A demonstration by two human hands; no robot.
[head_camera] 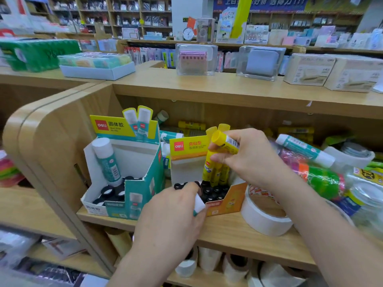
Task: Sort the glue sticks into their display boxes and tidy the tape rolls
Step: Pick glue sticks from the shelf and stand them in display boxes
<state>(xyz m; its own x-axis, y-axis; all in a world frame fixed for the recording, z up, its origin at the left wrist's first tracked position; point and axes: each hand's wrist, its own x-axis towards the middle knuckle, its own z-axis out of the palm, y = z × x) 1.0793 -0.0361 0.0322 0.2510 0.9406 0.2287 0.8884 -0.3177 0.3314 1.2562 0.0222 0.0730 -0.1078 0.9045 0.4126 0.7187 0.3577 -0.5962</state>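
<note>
Both display boxes carry a red "deli" logo: the teal box [134, 183] has a yellow header reading 固体胶, and the orange box [224, 200] beside it reads 高粘型 over 固体胶, with smaller print too blurred to read. The right hand [255, 158] pinches a yellow stick [224, 142] between thumb and fingertips, tilted over the orange box, where a few yellow sticks [213, 171] stand upright in black holders; a lower finger seems to touch them. The left hand [172, 218] has its fingers curled round a white-capped stick [199, 205] in front of the boxes, with only the cap and a sliver of teal showing. One teal stick [107, 160] leans in the teal box. A white tape roll [264, 217] sits just right of the orange box on the shelf [238, 235], partly behind the right wrist. Beyond it, coloured tape rolls [320, 180] lie piled with another teal stick [304, 149] resting on top.
</note>
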